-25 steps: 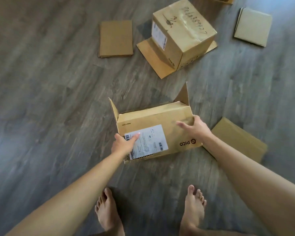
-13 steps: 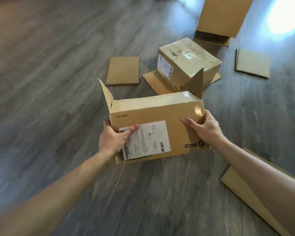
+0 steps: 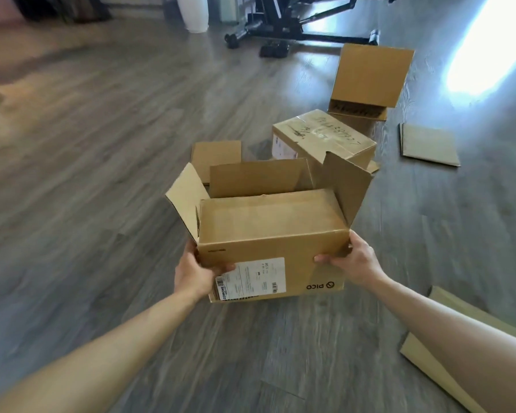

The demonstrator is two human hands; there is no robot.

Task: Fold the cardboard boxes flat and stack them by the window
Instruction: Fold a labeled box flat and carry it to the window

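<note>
Cardboard box (image 3: 273,234), lifted above the floor's middle, looks light and stiff; left hand (image 3: 192,271) and right hand (image 3: 356,262) each clasp a near corner, flaps open.

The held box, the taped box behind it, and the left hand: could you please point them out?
held box (image 3: 273,225), head view, closed near flap.
taped box (image 3: 325,135), head view, taped top.
left hand (image 3: 192,274), head view, back of hand.

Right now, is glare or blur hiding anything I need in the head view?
Head view: strong window glare washes out the floor at the upper right; edges smear with motion blur and wide-angle bend; the held box and both hands, left hand, right hand, stay sharp enough, label text unreadable.
</note>
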